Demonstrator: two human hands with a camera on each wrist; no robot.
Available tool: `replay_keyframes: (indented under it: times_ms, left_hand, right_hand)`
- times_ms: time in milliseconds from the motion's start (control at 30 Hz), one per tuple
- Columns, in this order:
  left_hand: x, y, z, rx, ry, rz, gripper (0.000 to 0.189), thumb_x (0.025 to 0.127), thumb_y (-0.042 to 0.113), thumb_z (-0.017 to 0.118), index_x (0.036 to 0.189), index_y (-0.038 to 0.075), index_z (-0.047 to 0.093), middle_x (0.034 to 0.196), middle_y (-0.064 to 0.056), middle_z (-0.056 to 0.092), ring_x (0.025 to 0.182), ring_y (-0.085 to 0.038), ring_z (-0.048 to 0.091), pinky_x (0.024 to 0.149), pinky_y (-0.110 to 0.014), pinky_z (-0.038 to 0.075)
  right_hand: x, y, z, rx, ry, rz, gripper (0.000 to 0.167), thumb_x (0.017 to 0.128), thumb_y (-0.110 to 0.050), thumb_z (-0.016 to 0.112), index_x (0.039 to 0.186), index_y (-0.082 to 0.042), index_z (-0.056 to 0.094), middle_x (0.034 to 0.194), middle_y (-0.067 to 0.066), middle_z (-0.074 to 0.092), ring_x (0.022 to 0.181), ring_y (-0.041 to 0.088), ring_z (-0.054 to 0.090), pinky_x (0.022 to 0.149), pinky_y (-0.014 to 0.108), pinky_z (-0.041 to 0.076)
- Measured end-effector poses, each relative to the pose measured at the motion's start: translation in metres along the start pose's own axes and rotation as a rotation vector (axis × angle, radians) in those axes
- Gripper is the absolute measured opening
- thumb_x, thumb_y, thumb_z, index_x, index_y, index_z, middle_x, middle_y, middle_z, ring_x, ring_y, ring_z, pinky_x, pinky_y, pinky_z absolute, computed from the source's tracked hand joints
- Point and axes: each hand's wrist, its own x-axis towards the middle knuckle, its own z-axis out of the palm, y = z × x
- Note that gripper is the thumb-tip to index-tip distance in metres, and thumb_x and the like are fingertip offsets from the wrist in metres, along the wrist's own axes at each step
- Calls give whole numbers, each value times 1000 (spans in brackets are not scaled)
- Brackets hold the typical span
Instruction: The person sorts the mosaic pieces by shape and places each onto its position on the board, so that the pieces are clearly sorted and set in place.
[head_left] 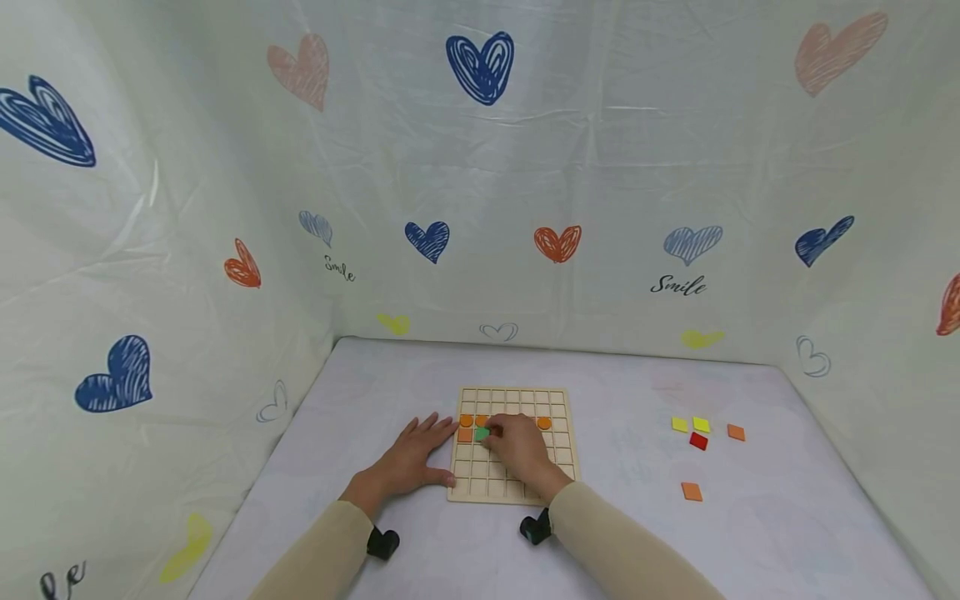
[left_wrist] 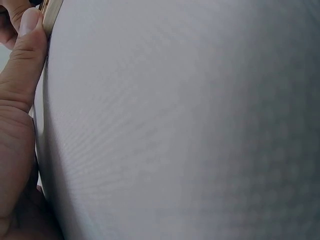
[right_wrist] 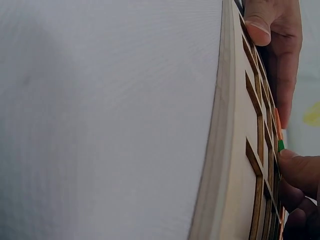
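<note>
A light wooden grid board (head_left: 468, 489) lies on the table. My right hand (head_left: 522, 450) reaches over it from the right and pinches a small green tile (head_left: 481, 434) at a left-hand cell. Beside that cell sits an orange square tile (head_left: 465, 435); in the row above are orange round pieces (head_left: 544, 423), partly hidden by the hand. My left hand (head_left: 408, 460) lies with fingers spread on the table, thumb and fingertips at the board's left edge. In the right wrist view, the right thumb (right_wrist: 300, 172) meets the green tile (right_wrist: 281, 145).
Right of the board lie loose square tiles: two yellow (head_left: 701, 425), one red (head_left: 699, 441) and two orange (head_left: 692, 492). A white curtain (head_left: 585, 183) printed with hearts stands behind and beside the white table (head_left: 615, 550).
</note>
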Motion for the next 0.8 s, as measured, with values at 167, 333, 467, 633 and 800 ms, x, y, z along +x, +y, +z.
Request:
replay_keyframes:
  times_ms: [167,333,467,633,800]
  left_hand:
    - [0,-1,0,2,0,1,99,82,55,84,163,16,42,170,-7,40,162,-34,23,134,-57,12]
    - [0,-2,1,-2,2,8,98,83,55,84,163,16,43,170,-7,40,162,-35,23,134,-57,12]
    - [0,-2,1,-3,4,11,98,83,55,84,163,15,43,169,-7,40,162,-35,24,134,-57,13]
    - [0,-1,1,-4,5,7,98,82,55,84,163,15,43,169,-7,41,162,-35,24,134,-57,12]
    - [-1,-1,1,-4,8,3,99,82,56,84,163,16,43,169,-7,41,162,-35,24,134,-57,13]
  right_hand:
    - [-1,-3,0,-4,-7,10,22,92,-14,82,112,-6,80,82,-5,67,79,12,53,71,27,46]
    - [-1,-4,-1,-19,-20,12,22,93,-14,80,114,-6,80,83,-5,66,79,13,52,71,27,45]
    - [-1,-3,0,-25,-20,8,22,93,-14,80,114,-6,80,84,-5,68,79,12,53,70,27,46]
    - [-1,-2,1,-27,-8,1,21,93,-13,80,113,-7,80,88,-2,72,80,11,55,72,28,49]
    - [-1,-2,1,-27,-11,3,21,93,-13,79,113,-7,80,89,-2,72,81,12,55,72,28,49]
